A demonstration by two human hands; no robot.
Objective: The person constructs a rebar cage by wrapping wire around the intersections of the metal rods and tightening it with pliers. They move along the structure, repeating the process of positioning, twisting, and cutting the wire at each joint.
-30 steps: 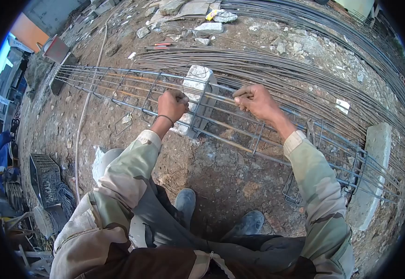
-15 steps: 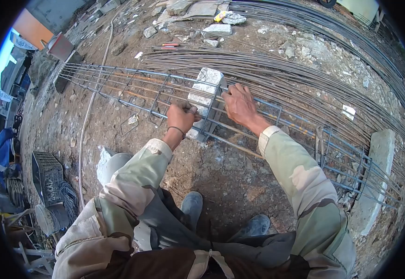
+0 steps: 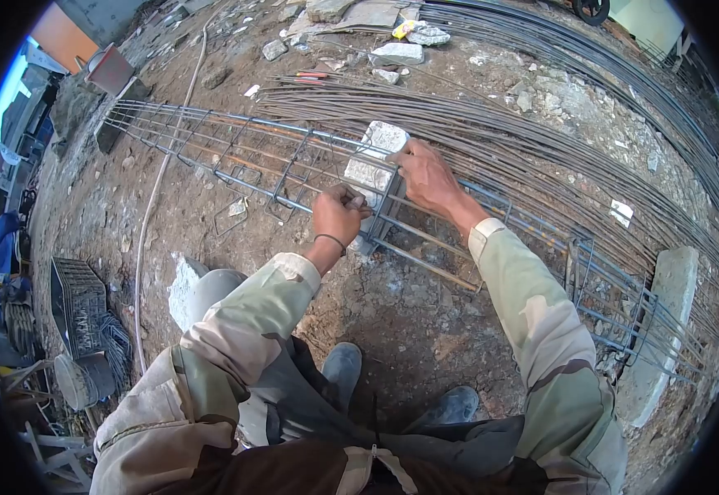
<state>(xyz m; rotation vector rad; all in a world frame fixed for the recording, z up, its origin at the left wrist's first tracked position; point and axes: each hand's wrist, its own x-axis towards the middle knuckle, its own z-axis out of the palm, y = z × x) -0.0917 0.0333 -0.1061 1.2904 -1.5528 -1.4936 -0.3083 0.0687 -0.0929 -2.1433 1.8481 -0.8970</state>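
Note:
A long rebar cage (image 3: 252, 183) runs across the view, resting over a pale concrete block (image 3: 369, 175) near its middle. My left hand (image 3: 339, 216) is closed at the cage beside a square stirrup (image 3: 384, 202), fingertips pinched together; what they hold is too small to make out. At the upper corner of that same stirrup, my right hand (image 3: 430, 177) has its fingers closed on the cage, and its fingertips are partly hidden. Pincers (image 3: 572, 262) hang on the cage to the right.
Loose steel bars (image 3: 491, 136) lie behind the cage. A concrete slab (image 3: 665, 318) is under its right end. At the lower left stand a black crate (image 3: 79, 305) and a bundle of wire (image 3: 116, 346). A pale hose (image 3: 155, 194) crosses the ground.
The view has shifted slightly. My left hand remains pinched near the stirrup, while my right hand's fingers have drawn closer together at its upper corner.

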